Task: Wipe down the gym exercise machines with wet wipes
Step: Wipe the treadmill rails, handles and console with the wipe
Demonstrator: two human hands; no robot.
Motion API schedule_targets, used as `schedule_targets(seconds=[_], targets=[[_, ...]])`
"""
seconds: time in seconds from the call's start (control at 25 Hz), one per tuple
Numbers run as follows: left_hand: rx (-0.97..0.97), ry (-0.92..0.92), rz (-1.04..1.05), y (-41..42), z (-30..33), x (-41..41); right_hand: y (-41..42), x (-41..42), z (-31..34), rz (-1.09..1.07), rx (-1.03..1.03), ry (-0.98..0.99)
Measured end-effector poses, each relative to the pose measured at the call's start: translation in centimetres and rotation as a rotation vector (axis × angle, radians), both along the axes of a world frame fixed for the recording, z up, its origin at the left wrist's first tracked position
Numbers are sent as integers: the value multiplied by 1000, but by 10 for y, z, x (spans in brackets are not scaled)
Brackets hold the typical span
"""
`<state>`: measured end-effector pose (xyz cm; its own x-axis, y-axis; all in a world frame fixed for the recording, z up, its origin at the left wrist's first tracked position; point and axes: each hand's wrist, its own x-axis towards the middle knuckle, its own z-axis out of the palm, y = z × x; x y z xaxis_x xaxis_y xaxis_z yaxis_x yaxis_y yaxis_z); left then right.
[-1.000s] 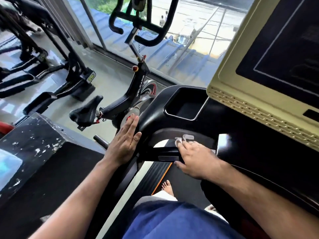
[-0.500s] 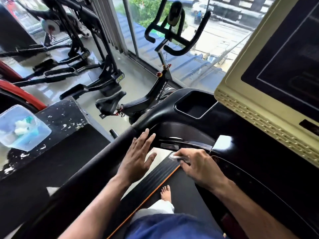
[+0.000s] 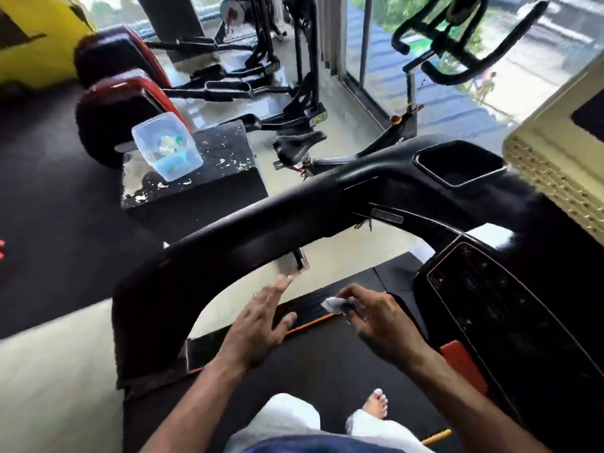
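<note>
View from the head camera, taken standing on a treadmill. The treadmill's black side handrail (image 3: 261,237) curves across the middle of the frame and serves here as the landmark. Beyond the handrail's far end sit a recessed cup holder (image 3: 457,165) and, further right, the cream-edged console (image 3: 549,171). Nearer than the handrail lies the black running belt (image 3: 327,364) with an orange edge stripe, on which a bare foot (image 3: 376,403) stands. The left hand (image 3: 261,325) hovers just inside the handrail, fingers straight and spread, holding nothing; whether it touches anything cannot be told. The right hand (image 3: 379,318), to its right, pinches a crumpled white wet wipe (image 3: 336,304) between thumb and curled fingers, above the belt and apart from the handrail. Left of the handrail stands a scuffed black box (image 3: 212,178) bearing a clear plastic tub (image 3: 166,147) with bluish contents. Behind the handrail: a spin bike (image 3: 402,119) on a pale glossy floor (image 3: 343,125), red-padded machines (image 3: 130,93), and large windows (image 3: 490,86) onto a street.
</note>
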<state>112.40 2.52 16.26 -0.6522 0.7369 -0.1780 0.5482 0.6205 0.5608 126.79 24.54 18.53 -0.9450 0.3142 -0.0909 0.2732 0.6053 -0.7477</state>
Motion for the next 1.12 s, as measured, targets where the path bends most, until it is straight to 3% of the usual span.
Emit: schedule_targets(seconds=[0.2,0.52,0.88,1.12], targets=[[-39,-51,264,-139,0,6,-100,-58,7,286,88,60],[19,-122,788,-401,-7,45,-353,-143,8,752,54,124],[182,-168,1218,-575,-19,81,-551,-208,5,983,50,61],[210,-188,1316,-690,-36,36,-678,-275,-8,1101,-21,134]])
